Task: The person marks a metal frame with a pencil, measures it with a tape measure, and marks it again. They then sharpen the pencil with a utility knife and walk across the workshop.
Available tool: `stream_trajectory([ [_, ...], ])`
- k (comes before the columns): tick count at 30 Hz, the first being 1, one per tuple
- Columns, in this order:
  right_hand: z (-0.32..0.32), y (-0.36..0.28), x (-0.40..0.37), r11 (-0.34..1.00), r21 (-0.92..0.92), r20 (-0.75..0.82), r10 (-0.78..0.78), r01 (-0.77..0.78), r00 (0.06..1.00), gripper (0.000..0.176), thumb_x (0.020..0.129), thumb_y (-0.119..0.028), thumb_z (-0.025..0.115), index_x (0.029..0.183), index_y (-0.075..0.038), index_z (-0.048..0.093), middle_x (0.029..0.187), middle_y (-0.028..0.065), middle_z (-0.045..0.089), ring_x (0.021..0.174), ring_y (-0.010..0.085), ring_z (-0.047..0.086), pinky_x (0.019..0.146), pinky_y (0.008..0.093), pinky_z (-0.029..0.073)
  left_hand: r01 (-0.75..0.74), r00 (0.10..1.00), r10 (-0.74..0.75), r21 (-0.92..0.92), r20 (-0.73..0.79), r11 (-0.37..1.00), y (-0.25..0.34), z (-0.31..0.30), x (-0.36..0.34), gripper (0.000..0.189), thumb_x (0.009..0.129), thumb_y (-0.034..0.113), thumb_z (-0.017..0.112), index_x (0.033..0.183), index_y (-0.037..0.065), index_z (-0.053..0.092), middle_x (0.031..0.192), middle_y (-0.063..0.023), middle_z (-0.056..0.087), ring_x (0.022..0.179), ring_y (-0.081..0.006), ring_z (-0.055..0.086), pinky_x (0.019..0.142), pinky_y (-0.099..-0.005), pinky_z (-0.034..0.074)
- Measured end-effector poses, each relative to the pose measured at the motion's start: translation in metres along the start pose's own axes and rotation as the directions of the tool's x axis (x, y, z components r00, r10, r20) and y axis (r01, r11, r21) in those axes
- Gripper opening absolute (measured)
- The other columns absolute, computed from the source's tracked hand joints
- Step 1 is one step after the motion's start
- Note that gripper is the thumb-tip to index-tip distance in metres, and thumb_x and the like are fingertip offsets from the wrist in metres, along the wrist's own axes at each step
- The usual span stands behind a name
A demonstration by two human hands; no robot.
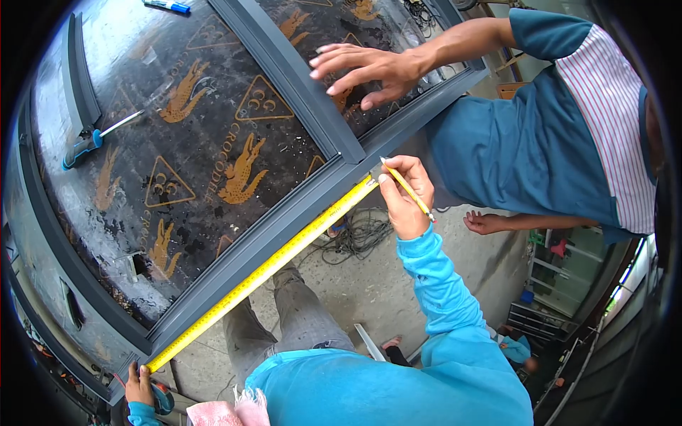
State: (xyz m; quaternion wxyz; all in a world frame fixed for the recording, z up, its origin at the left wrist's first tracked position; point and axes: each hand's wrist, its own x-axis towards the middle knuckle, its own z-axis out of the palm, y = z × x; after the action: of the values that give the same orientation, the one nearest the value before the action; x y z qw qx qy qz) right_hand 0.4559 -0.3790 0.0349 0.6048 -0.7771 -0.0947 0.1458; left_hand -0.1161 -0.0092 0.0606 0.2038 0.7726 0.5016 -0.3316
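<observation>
A yellow tape measure (266, 266) stretches along the near dark grey metal frame bar (234, 273). My left hand (139, 387) is closed on the tape at the frame's lower left corner, thumb against the blade. Between the thumb and fingers of my right hand (408, 201) is a yellow pencil (408, 186), its tip by the bar just below the joint with a crossbar (302, 85). The tape's far end lies right at my right thumb and fingertips. Beside my left wrist sits a teal and dark object (163, 399), partly hidden.
A person in a blue and striped shirt (526, 142) stands at the right, one open hand (373, 71) over the crossbar. On the crocodile-printed tabletop (213, 142) lie a screwdriver (99, 140) and a blue marker (168, 6). Tangled cable (359, 238) is on the floor.
</observation>
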Motion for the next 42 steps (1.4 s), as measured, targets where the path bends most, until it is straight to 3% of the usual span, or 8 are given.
stream_trajectory([
  [6, -0.010, 0.011, -0.008, 0.998, 0.069, -0.041, -0.010, 0.013, 0.999, 0.026, 0.085, 0.007, 0.060, 0.109, -0.003, 0.055, 0.100, 0.0042, 0.058, 0.092, 0.0096, 0.057, 0.083, 0.0250, 0.050, 0.009, 1.000, -0.009, -0.019, 0.019, 1.000, 0.011, -0.007, -0.001, 0.056, 0.097, 0.048, 0.049, 0.131, 0.004, 0.053, 0.101, -0.0269, 0.067, 0.093, -0.0400, 0.066, 0.079, -0.0443, 0.051],
  [15, 0.007, 0.012, 0.015, 0.971, -0.150, 0.064, -0.177, 0.185, 0.982, 0.028, 0.084, 0.008, 0.059, 0.109, -0.002, 0.057, 0.096, 0.0053, 0.059, 0.090, 0.0104, 0.059, 0.083, 0.0249, 0.049, 0.095, 0.994, -0.092, -0.031, 0.066, 0.995, 0.037, -0.019, -0.008, 0.058, 0.097, 0.049, 0.047, 0.131, 0.002, 0.053, 0.108, -0.0276, 0.065, 0.102, -0.0417, 0.063, 0.087, -0.0437, 0.049],
  [19, 0.012, -0.011, 0.019, 0.783, -0.567, 0.064, -0.266, 0.254, 0.962, 0.020, 0.082, -0.001, 0.065, 0.101, -0.002, 0.059, 0.089, 0.0061, 0.061, 0.082, 0.0147, 0.059, 0.076, 0.0294, 0.050, 0.089, 0.993, -0.087, -0.025, 0.081, 0.996, 0.030, -0.015, -0.005, 0.067, 0.094, 0.055, 0.046, 0.134, 0.002, 0.050, 0.116, -0.0285, 0.063, 0.111, -0.0420, 0.059, 0.094, -0.0437, 0.046],
  [23, -0.019, 0.019, 0.039, 0.934, -0.343, 0.142, -0.053, 0.099, 0.988, 0.017, 0.089, -0.006, 0.066, 0.103, -0.001, 0.059, 0.091, 0.0035, 0.061, 0.078, 0.0108, 0.059, 0.071, 0.0246, 0.049, 0.177, 0.978, -0.177, 0.009, 0.105, 0.984, 0.058, -0.032, -0.014, 0.079, 0.089, 0.069, 0.042, 0.132, 0.003, 0.052, 0.107, -0.0285, 0.065, 0.103, -0.0423, 0.062, 0.089, -0.0460, 0.048],
  [26, -0.058, 0.044, 0.071, 0.920, -0.381, 0.247, 0.009, 0.089, 0.969, 0.015, 0.088, -0.009, 0.069, 0.100, -0.002, 0.063, 0.089, 0.0031, 0.063, 0.079, 0.0101, 0.059, 0.073, 0.0243, 0.051, 0.149, 0.986, -0.153, 0.052, 0.071, 0.987, 0.050, -0.024, -0.010, 0.078, 0.087, 0.074, 0.040, 0.111, 0.002, 0.059, 0.092, -0.0259, 0.068, 0.093, -0.0402, 0.066, 0.082, -0.0474, 0.050],
  [27, -0.063, 0.046, 0.077, 0.912, -0.407, 0.220, 0.041, 0.054, 0.975, 0.016, 0.088, -0.010, 0.069, 0.101, -0.002, 0.062, 0.090, 0.0032, 0.063, 0.079, 0.0096, 0.059, 0.072, 0.0224, 0.050, 0.208, 0.960, -0.221, 0.088, 0.174, 0.974, 0.060, -0.035, -0.010, 0.076, 0.091, 0.067, 0.039, 0.131, 0.005, 0.053, 0.102, -0.0252, 0.068, 0.100, -0.0403, 0.064, 0.087, -0.0457, 0.049],
  [33, -0.072, 0.041, 0.095, 0.935, -0.355, 0.265, 0.094, 0.007, 0.960, 0.023, 0.089, -0.011, 0.070, 0.106, 0.000, 0.062, 0.095, 0.0039, 0.062, 0.082, 0.0104, 0.059, 0.074, 0.0220, 0.051, 0.179, 0.973, -0.186, 0.064, 0.139, 0.982, 0.051, -0.027, -0.009, 0.085, 0.087, 0.078, 0.033, 0.109, 0.000, 0.061, 0.086, -0.0200, 0.070, 0.087, -0.0342, 0.069, 0.075, -0.0456, 0.055],
  [42, -0.070, 0.034, 0.092, 0.925, -0.376, 0.193, 0.128, -0.047, 0.973, 0.026, 0.092, -0.010, 0.067, 0.115, 0.000, 0.064, 0.107, 0.0059, 0.065, 0.090, 0.0121, 0.063, 0.078, 0.0221, 0.056, 0.161, 0.977, -0.172, 0.089, 0.124, 0.983, 0.049, -0.021, -0.006, 0.086, 0.088, 0.078, 0.032, 0.108, 0.000, 0.063, 0.080, -0.0172, 0.070, 0.080, -0.0308, 0.071, 0.069, -0.0451, 0.057],
])
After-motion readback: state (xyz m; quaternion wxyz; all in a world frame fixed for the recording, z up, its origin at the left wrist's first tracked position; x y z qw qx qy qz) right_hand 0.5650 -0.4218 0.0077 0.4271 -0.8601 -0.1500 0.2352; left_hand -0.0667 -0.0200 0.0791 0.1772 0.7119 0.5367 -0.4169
